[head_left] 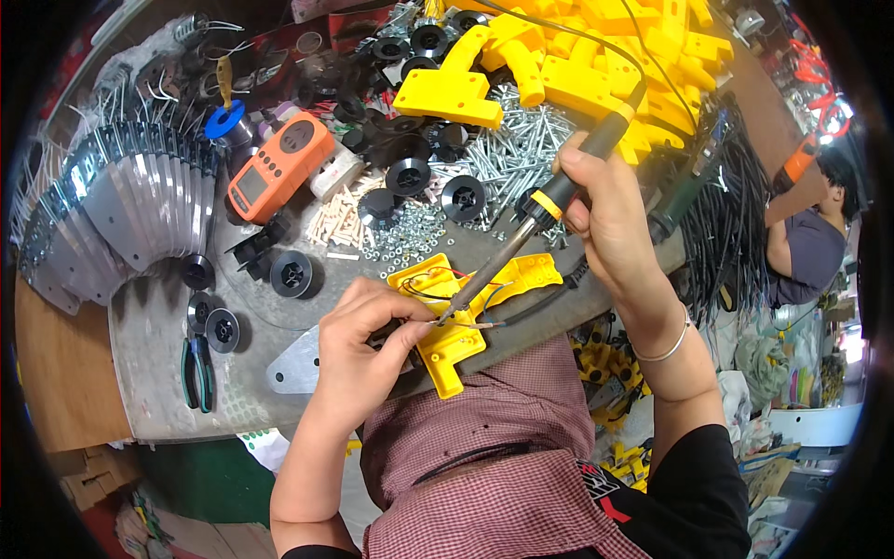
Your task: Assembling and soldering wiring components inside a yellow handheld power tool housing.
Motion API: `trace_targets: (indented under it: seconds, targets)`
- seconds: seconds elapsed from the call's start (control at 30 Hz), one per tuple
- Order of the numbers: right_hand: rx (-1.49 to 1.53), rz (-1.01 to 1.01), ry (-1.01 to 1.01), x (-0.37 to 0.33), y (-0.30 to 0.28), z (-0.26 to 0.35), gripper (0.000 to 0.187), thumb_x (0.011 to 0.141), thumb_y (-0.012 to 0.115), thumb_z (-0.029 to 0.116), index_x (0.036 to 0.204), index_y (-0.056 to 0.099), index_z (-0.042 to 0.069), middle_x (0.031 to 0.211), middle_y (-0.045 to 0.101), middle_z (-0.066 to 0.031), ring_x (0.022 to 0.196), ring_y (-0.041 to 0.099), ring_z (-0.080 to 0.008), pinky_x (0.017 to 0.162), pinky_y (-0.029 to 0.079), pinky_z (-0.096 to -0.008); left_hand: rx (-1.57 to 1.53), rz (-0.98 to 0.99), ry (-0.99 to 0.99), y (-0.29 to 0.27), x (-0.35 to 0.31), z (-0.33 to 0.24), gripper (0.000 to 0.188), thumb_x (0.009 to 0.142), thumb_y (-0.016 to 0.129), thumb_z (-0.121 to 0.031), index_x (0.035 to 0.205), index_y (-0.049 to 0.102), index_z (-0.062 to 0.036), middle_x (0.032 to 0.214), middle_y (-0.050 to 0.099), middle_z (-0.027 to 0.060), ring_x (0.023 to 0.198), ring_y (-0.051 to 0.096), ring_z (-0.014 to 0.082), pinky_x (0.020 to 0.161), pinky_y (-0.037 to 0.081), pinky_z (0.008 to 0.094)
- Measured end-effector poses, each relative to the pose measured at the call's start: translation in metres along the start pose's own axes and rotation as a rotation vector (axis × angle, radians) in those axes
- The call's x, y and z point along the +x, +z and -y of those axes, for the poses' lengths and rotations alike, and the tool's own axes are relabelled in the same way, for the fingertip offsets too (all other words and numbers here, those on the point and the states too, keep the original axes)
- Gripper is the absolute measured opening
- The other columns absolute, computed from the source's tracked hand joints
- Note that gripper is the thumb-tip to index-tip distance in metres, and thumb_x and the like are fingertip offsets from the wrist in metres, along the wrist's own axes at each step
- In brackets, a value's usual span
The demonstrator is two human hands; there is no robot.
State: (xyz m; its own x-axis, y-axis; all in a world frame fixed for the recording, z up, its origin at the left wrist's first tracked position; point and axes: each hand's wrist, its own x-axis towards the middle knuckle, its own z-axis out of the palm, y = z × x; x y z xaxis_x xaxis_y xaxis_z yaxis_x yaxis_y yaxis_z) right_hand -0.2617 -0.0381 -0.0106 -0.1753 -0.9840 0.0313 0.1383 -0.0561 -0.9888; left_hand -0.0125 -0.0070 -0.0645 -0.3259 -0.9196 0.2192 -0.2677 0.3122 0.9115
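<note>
My right hand [605,210] grips a soldering iron [507,250] by its black and yellow handle, the shaft slanting down to the left. Its tip meets a yellow plastic housing half [452,347] lying open at the bench's near edge, with thin red, black and blue wires inside. My left hand [361,337] is closed in a pinch at the housing's left side, close to the tip; what the fingertips hold is too small to tell. A black cable [538,306] leaves the housing on the right. Below the left hand lies a flat metal blade [296,365].
An orange multimeter [279,170], black spools [291,273], loose screws [521,140], nuts [410,233] and pliers [196,368] cover the bench [158,373]. Metal blades [121,200] stand fanned at left. Yellow housings [596,79] pile up behind. Another person [810,247] sits at far right.
</note>
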Motion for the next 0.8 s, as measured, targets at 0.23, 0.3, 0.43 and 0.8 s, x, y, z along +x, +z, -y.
trace_targets:
  seconds: [0.23,0.3,0.43,0.8]
  targets:
    - [-0.021,-0.008,-0.002,0.007,-0.002,-0.001,0.017,0.093,0.060,0.022,0.093,0.052,0.007,0.071,0.048,0.0032,0.050,0.034,-0.0021,0.044,0.025,-0.0192,-0.009,0.005,0.035,0.000,0.005,0.005,0.011,0.072,0.076,-0.003,0.081,0.070,-0.0004,0.082,0.068,0.0061,0.082,0.058,0.0199,0.077,0.046,0.0311]
    - [-0.008,-0.014,0.019,0.008,-0.007,-0.001,0.017,0.092,0.060,0.022,0.093,0.052,0.007,0.070,0.048,0.0032,0.050,0.034,-0.0021,0.044,0.025,-0.0192,-0.017,0.008,0.039,0.000,0.006,0.003,0.012,0.071,0.076,-0.002,0.081,0.070,-0.0006,0.082,0.068,0.0061,0.082,0.058,0.0199,0.076,0.046,0.0311]
    - [0.009,-0.141,-0.065,0.015,-0.003,0.014,0.017,0.095,0.055,0.025,0.088,0.055,0.010,0.058,0.043,0.0066,0.044,0.033,-0.0018,0.042,0.022,-0.0197,0.076,0.007,0.105,-0.003,0.007,-0.002,0.013,0.070,0.074,-0.001,0.083,0.070,-0.0029,0.081,0.067,0.0071,0.081,0.059,0.0229,0.076,0.046,0.0320]
    - [-0.239,0.205,-0.769,0.160,0.125,-0.012,0.020,0.087,0.070,0.020,0.098,0.063,0.005,0.073,0.064,-0.0106,0.067,0.060,-0.0165,0.067,0.050,-0.0309,0.379,0.008,0.495,0.007,-0.006,-0.005,0.026,0.062,0.069,-0.002,0.087,0.069,-0.0101,0.079,0.061,0.0025,0.070,0.057,0.0226,0.062,0.042,0.0354]
